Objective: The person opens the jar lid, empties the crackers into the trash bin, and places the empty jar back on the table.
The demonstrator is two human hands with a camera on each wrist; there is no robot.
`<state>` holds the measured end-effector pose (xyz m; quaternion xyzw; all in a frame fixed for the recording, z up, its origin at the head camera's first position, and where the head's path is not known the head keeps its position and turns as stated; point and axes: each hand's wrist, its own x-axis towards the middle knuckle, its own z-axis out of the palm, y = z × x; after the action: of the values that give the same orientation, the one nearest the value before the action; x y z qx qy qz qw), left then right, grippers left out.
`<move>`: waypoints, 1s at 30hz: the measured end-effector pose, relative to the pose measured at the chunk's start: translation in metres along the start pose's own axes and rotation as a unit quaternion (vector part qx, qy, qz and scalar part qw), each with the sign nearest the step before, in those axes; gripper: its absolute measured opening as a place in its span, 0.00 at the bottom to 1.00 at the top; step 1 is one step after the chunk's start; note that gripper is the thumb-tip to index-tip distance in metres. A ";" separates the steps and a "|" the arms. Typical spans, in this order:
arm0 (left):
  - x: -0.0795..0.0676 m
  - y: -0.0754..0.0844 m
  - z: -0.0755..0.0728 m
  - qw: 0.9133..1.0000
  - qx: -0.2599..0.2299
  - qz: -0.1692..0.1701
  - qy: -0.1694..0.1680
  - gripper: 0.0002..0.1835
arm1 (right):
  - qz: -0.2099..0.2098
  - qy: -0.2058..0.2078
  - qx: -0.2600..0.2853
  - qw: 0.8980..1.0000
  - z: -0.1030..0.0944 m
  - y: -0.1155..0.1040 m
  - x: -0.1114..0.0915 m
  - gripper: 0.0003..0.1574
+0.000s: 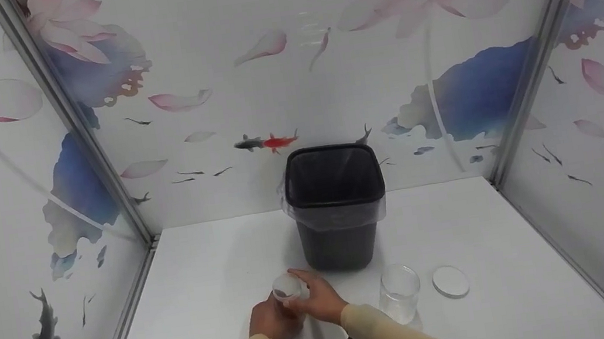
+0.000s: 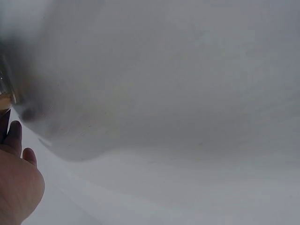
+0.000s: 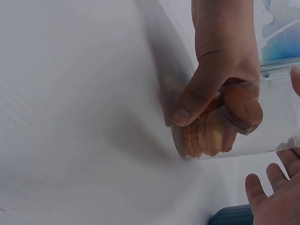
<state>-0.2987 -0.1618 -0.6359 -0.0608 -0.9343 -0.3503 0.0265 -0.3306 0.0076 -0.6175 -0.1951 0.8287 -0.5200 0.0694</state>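
Low on the near side of the table, my left hand grips the lower part of a clear jar; the right wrist view shows its thumb pressed along the wall. Inside, several brown round cookies are gathered at the bottom end. My right hand holds the jar's upper end, thumb on the near side and fingers on the far side. Whether a lid covers that end, I cannot tell. In the left wrist view only part of the left hand and a sliver of the jar show at the edge.
A dark bin with a clear liner stands just beyond the hands. To the right of the right forearm is a second clear jar, with a white round lid lying beside it. Printed panels enclose the white table.
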 end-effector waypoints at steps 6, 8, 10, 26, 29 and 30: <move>0.004 -0.008 0.009 1.000 0.011 0.010 0.010 0.31 | -0.002 0.004 -0.006 1.000 -0.002 -0.001 0.000 0.51; 0.005 -0.009 0.011 0.999 0.023 0.023 0.023 0.29 | -0.017 -0.002 -0.012 1.000 -0.005 0.000 0.001 0.49; 0.005 -0.010 0.012 0.999 0.022 0.028 0.027 0.27 | -0.030 -0.016 -0.015 0.999 -0.009 0.000 0.004 0.48; 0.001 -0.010 0.009 1.000 0.026 0.007 0.016 0.28 | -0.027 0.005 -0.038 0.999 0.001 0.004 0.000 0.53; -0.002 0.001 0.002 0.999 0.027 0.011 0.015 0.27 | -0.017 0.018 -0.039 0.999 0.003 0.001 0.000 0.53; -0.003 0.003 0.001 0.999 0.027 0.011 0.014 0.26 | -0.017 0.017 -0.040 0.999 0.003 0.001 0.001 0.53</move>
<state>-0.2957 -0.1592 -0.6345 -0.0655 -0.9422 -0.3257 0.0446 -0.3306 0.0055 -0.6197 -0.2033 0.8461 -0.4912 0.0384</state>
